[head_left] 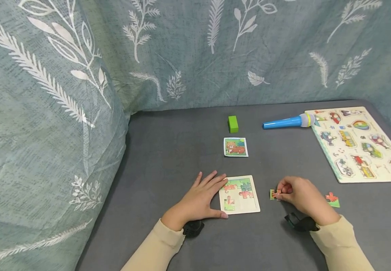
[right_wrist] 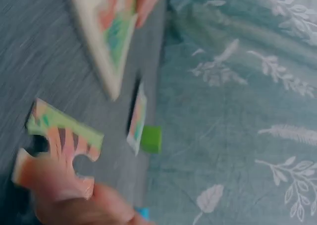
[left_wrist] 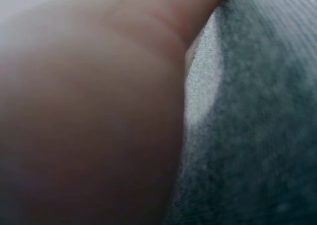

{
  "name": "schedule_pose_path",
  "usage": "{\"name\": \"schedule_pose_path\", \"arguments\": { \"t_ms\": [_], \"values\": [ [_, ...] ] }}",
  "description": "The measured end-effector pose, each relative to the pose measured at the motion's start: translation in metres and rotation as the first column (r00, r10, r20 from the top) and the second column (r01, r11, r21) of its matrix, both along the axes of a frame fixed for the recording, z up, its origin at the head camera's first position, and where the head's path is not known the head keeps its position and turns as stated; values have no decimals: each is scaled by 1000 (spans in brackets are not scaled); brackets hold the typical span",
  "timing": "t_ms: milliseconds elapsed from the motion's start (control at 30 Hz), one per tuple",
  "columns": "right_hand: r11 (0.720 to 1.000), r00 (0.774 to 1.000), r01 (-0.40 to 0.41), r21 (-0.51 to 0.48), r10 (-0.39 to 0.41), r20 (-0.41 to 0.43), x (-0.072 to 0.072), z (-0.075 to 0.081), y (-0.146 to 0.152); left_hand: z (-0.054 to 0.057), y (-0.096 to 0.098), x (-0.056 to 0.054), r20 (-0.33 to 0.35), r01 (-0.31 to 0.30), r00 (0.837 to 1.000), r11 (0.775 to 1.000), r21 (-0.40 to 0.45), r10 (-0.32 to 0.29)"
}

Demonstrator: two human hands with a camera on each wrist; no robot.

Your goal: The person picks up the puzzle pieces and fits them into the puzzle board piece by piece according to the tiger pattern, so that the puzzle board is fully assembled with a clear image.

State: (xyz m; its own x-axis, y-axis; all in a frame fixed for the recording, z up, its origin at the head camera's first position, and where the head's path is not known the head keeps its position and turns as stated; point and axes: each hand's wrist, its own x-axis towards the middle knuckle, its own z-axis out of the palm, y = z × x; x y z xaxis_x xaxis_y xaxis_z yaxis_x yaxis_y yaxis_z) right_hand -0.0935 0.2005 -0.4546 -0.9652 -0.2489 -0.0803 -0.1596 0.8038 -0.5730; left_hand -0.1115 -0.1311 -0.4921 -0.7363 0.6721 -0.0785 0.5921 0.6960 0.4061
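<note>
A small square puzzle board point(head_left: 246, 206) lies on the grey tabletop with several jigsaw pieces set in it and bare wood between them. My left hand point(head_left: 197, 201) rests along its left edge, fingers spread and the thumb at the lower corner. To the right of the board, my right hand point(head_left: 301, 195) pinches a striped orange and green puzzle piece point(head_left: 272, 195) between thumb and fingers. The right wrist view shows this puzzle piece point(right_wrist: 67, 136) closely, its notches visible. Another loose puzzle piece point(head_left: 332, 200) lies to the right of that hand. Blurred skin point(left_wrist: 89, 111) fills much of the left wrist view.
Beyond the board lies a picture card point(head_left: 236, 147) with an orange striped animal, and a green block point(head_left: 233, 124) behind it. A blue toy microphone point(head_left: 283, 123) touches a large vehicle puzzle board point(head_left: 327, 165) at the right. A leaf-patterned cloth point(head_left: 188, 56) hangs behind.
</note>
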Motion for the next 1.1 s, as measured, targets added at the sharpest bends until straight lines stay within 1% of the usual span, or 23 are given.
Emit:
{"name": "schedule_pose_path", "arguments": {
  "t_ms": [67, 133, 233, 333, 400, 533, 667, 833, 900, 967, 1033, 1100],
  "values": [
    [998, 1000, -26, -56, 26, -10, -2, 4, -11, 1, -1, 0, 5, 3, 1000, 1000, -2, -3],
    [990, 998, -58, -131, 55, -22, -5, 7, -26, 2, -2, 0, 10, 3, 1000, 1000, -1, -3],
    [965, 993, -116, -236, 112, -34, -11, 7, -55, 1, -1, 1, 22, -15, 1000, 1000, -1, 15],
    [939, 984, -180, -292, 174, -48, -18, 1, -80, 1, 1, 3, 13, -53, 999, 999, -7, 53],
    [937, 979, -203, -285, 195, -55, -21, -4, -91, 1, 5, 5, 8, -74, 997, 997, -13, 74],
    [952, 979, -204, -229, 193, -73, -23, -11, -101, 3, 11, 8, -3, -90, 996, 996, -8, 90],
    [969, 977, -197, -150, 181, -116, -21, -10, -107, 5, 11, 7, 7, -89, 996, 996, 17, 89],
    [983, 969, -179, -42, 169, -179, -16, -7, -116, 6, 8, 3, 46, -69, 997, 997, 42, 67],
    [981, 956, -192, 0, 187, -225, -13, -7, -118, 5, 7, 3, 57, -68, 996, 997, 44, 65],
    [975, 932, -216, 41, 219, -291, -9, -7, -119, 5, 6, 4, 60, -71, 996, 996, 46, 69],
    [963, 890, -255, 82, 268, -368, -4, -7, -119, 4, 4, 5, 61, -74, 996, 996, 43, 71],
    [946, 841, -297, 130, 323, -434, 3, -7, -117, 4, 3, 5, 59, -69, 996, 997, 44, 66]
  ]
}}
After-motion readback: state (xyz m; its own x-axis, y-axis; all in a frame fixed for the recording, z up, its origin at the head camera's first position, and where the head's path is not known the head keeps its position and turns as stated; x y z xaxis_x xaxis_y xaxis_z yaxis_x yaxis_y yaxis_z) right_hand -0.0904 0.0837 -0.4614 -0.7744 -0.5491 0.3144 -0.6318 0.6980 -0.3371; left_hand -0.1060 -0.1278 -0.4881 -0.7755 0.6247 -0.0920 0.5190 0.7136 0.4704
